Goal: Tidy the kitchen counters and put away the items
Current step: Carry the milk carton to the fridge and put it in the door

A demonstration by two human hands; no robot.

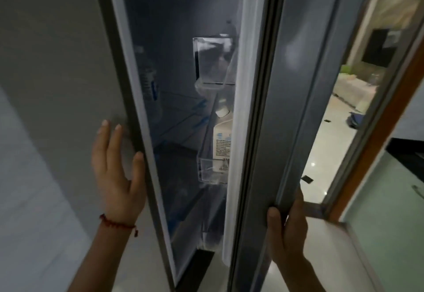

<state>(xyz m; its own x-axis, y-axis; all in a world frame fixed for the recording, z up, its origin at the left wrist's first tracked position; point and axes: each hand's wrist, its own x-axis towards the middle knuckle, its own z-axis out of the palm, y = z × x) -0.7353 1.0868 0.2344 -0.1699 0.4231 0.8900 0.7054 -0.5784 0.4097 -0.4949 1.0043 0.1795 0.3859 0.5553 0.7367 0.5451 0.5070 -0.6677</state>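
1. Both hands were at the fridge: the left hand lay flat and open, fingers spread, against the grey side of the fridge cabinet at its front edge, gripping nothing.
2. At that wrist sat a red thread bracelet.
3. Lower right, the right hand was curled around the outer edge of the fridge door, thumb on the near face and fingers hidden behind it.
4. That door stood partly open, a tall grey panel with a pale rubber gasket running down its inner side.
5. Inside, the compartment was dark and bluish, with glass shelves faintly visible.
6. On the door's inner side hung two clear plastic door bins, one above the other.
7. In the lower bin stood a white carton with a pale cap and small printed text, possibly milk, though the print was too blurred to read.
8. Beyond the door to the right lay a glossy light tiled floor.
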